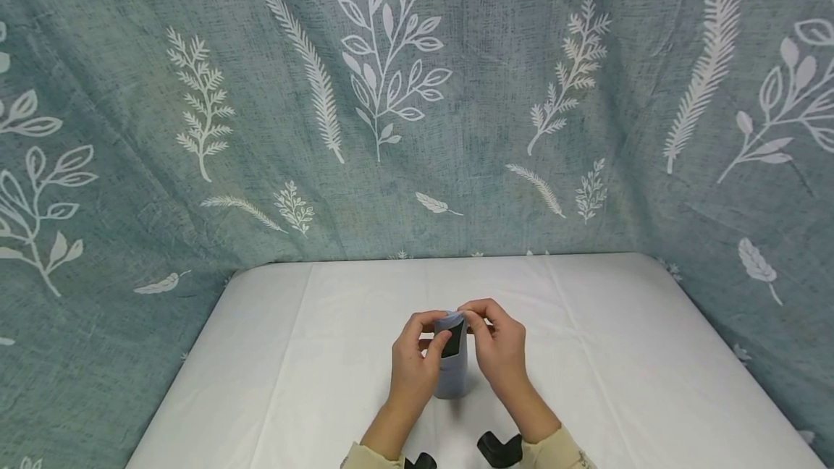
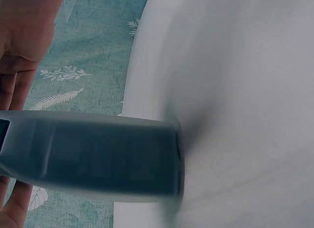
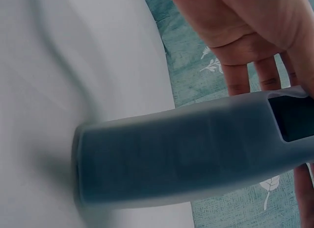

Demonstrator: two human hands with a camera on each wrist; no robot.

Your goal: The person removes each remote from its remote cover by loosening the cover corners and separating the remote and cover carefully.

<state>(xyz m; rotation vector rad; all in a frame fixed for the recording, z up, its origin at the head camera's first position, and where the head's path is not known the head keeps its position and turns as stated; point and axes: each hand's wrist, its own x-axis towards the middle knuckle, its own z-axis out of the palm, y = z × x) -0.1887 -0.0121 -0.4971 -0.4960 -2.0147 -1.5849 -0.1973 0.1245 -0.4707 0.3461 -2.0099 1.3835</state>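
Note:
A blue-grey translucent sleeve [image 1: 451, 376] with a dark opening near its top stands upright on the white table. My left hand [image 1: 412, 366] holds its upper left side, thumb at the front by the opening. The fingers and thumb of my right hand [image 1: 500, 347] pinch the top rim on the other side. Both wrist views show the sleeve [image 2: 103, 157] [image 3: 171, 157] closely, its base at the white cloth. A dark item [image 3: 297, 117] shows through the opening in the right wrist view. Some fingers of each hand are hidden behind the sleeve.
A white cloth covers the table [image 1: 326, 353]. Behind and beside it hangs a green curtain [image 1: 482, 129] with white leaf patterns. Black wrist devices [image 1: 500, 449] [image 1: 422, 462] sit by the cuffs of the beige sleeves at the bottom.

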